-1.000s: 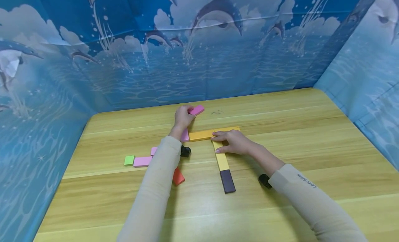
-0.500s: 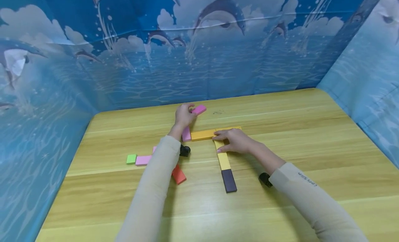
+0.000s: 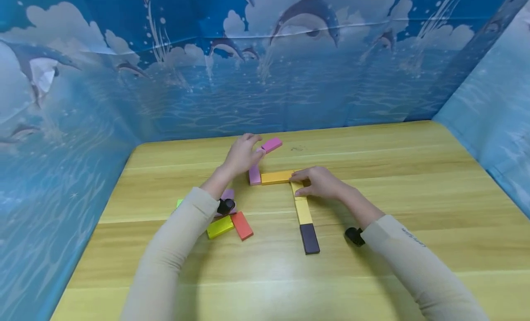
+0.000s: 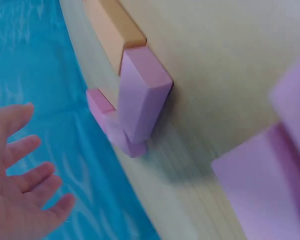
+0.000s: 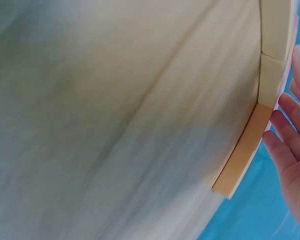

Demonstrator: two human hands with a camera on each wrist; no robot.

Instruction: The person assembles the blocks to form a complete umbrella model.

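Note:
Beside the pink block point(image 3: 272, 145) at the table's back edge, my left hand point(image 3: 244, 153) is raised with its fingers loosely spread and nothing in them. In the left wrist view, the hand is apart from the pink and purple blocks. A purple block point(image 3: 254, 174) stands below that hand, its end against an orange block point(image 3: 276, 177). My right hand point(image 3: 319, 180) rests its fingertips where the orange row meets the yellow blocks point(image 3: 304, 211), partly hiding that corner. A dark block point(image 3: 309, 238) ends the yellow row.
Left of the rows lie a red block point(image 3: 242, 225) and a yellow-green block point(image 3: 220, 227). More purple blocks point(image 3: 227, 194) and a green block point(image 3: 179, 202) are partly covered by my left sleeve. A blue dolphin-print cloth point(image 3: 281, 91) walls the table's back and sides.
My left hand has let go of the pink block and drawn back from it. The left forearm has swung left, uncovering the yellow-green block. The right hand stays at the corner.

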